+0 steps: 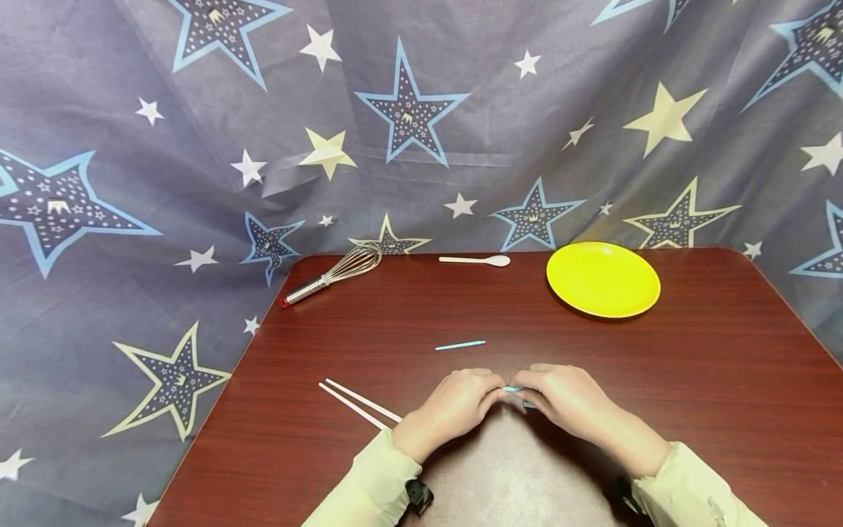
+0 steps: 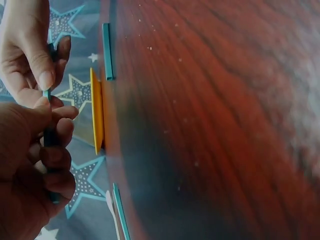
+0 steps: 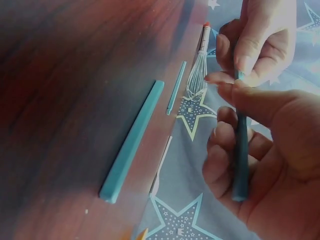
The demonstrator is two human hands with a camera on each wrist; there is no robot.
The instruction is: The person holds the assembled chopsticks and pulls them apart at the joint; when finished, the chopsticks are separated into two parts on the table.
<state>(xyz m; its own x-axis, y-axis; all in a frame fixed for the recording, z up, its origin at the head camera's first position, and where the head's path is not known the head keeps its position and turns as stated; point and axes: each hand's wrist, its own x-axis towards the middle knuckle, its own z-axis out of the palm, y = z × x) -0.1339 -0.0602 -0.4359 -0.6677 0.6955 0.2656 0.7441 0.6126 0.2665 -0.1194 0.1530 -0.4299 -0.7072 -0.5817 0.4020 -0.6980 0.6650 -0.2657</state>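
Observation:
Above the front middle of the table, both hands hold a slim teal stick (image 1: 511, 389) end to end between them. My left hand (image 1: 461, 399) pinches it between thumb and fingers from one side. From the other side my right hand (image 1: 569, 395) grips it, and in the right wrist view its dark length (image 3: 241, 160) runs down across the palm. In the head view the hands cover most of the stick. Under the right hand lies a second teal stick (image 3: 134, 142), largely hidden from above. Farther back rests a thinner teal stick (image 1: 460, 345).
Two white chopsticks (image 1: 358, 402) lie left of the left forearm, partly behind it. Along the back are a whisk (image 1: 336, 274) with a red-tipped handle, a white spoon (image 1: 474, 260) and a yellow plate (image 1: 603, 280). A star-patterned cloth (image 1: 421, 183) hangs behind the table.

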